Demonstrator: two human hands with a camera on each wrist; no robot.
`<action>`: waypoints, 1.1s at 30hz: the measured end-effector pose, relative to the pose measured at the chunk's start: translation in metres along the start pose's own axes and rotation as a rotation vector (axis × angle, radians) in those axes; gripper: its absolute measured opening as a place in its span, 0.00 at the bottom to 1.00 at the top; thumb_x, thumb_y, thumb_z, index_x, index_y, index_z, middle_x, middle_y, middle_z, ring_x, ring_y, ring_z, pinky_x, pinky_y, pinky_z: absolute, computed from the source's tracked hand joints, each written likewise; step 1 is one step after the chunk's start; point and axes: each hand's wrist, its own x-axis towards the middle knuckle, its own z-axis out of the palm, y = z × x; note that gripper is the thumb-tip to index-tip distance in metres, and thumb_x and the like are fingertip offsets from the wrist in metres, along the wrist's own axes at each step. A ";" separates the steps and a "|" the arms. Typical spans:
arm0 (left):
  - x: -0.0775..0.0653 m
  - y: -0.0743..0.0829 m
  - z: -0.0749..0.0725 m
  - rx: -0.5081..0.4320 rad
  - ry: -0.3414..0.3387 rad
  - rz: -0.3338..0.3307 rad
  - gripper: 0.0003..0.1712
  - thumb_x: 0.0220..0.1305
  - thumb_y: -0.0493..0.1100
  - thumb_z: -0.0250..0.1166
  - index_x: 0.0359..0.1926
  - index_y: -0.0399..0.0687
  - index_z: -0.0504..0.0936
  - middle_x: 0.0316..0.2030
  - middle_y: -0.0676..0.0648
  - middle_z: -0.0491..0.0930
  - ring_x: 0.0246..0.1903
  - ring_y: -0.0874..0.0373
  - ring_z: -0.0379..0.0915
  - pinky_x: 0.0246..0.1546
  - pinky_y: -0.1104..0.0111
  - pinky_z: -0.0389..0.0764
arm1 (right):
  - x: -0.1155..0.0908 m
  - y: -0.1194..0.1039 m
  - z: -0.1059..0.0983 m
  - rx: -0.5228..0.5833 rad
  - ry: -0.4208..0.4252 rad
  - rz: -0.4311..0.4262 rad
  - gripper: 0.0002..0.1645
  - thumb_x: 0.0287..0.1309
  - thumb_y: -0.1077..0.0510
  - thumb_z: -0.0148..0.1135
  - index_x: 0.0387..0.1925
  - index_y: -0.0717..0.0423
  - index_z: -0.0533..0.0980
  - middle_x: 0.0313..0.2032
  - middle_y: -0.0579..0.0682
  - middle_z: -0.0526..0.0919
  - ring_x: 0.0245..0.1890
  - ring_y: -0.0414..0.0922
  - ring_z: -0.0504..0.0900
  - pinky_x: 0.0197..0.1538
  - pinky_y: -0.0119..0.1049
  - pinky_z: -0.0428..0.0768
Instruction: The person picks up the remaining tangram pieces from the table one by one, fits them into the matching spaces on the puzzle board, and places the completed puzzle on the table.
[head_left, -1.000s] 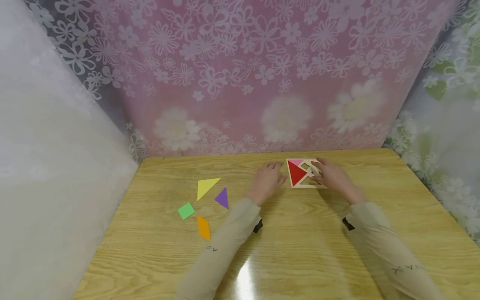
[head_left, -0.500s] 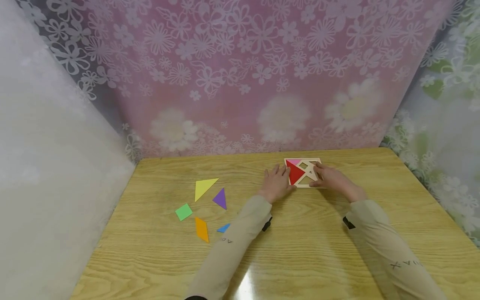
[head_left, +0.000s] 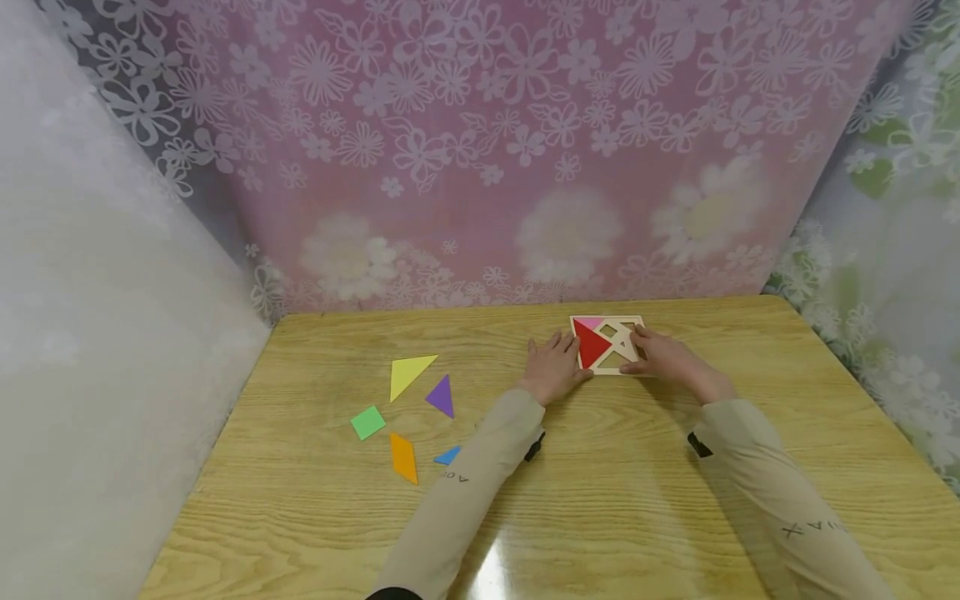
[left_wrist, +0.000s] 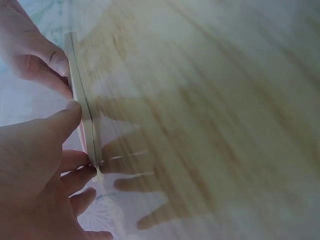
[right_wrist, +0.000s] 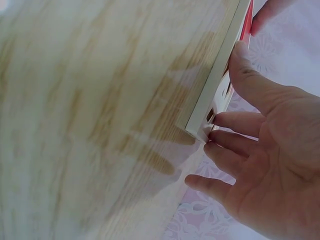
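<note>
A pale wooden tangram tray (head_left: 606, 372) lies near the table's far edge, with a large red triangle (head_left: 591, 343) and a pink piece (head_left: 588, 322) in its left part. Several cutouts to their right show bare. My left hand (head_left: 551, 371) touches the tray's left corner with spread fingers, thumb along the near edge. My right hand (head_left: 671, 358) holds the right corner, thumb at the near side. In the right wrist view its fingertips meet the tray edge (right_wrist: 215, 85). The tray's right end is partly hidden by that hand.
Left of my left arm lie a yellow triangle (head_left: 408, 375), a purple triangle (head_left: 442, 397), a green square (head_left: 368, 423) and an orange parallelogram (head_left: 404, 458). A blue piece (head_left: 448, 456) is partly covered by the left sleeve. A floral curtain (head_left: 525, 167) hangs behind the table.
My left hand has moved right onto the tray's left corner. My right hand has drawn back slightly at the right end. The blue piece has come into view beside the left sleeve.
</note>
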 end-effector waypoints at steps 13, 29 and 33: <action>-0.001 0.001 -0.002 0.035 0.012 -0.015 0.40 0.74 0.67 0.51 0.78 0.55 0.60 0.77 0.55 0.58 0.78 0.57 0.47 0.75 0.47 0.55 | 0.000 -0.002 0.002 0.003 -0.017 0.001 0.52 0.65 0.43 0.66 0.70 0.80 0.58 0.70 0.81 0.54 0.65 0.76 0.63 0.62 0.65 0.70; -0.016 -0.008 -0.006 0.046 0.010 0.009 0.40 0.75 0.66 0.51 0.78 0.52 0.60 0.77 0.54 0.58 0.78 0.55 0.46 0.75 0.46 0.54 | -0.003 -0.022 0.002 -0.003 -0.015 0.006 0.50 0.66 0.44 0.65 0.69 0.82 0.59 0.70 0.81 0.54 0.66 0.76 0.62 0.61 0.65 0.71; -0.017 -0.012 -0.004 0.040 0.001 0.009 0.40 0.75 0.66 0.51 0.78 0.53 0.60 0.77 0.54 0.58 0.79 0.55 0.44 0.75 0.45 0.53 | -0.003 -0.026 0.004 -0.005 -0.026 0.019 0.50 0.66 0.43 0.64 0.69 0.80 0.59 0.70 0.80 0.53 0.66 0.76 0.63 0.61 0.65 0.71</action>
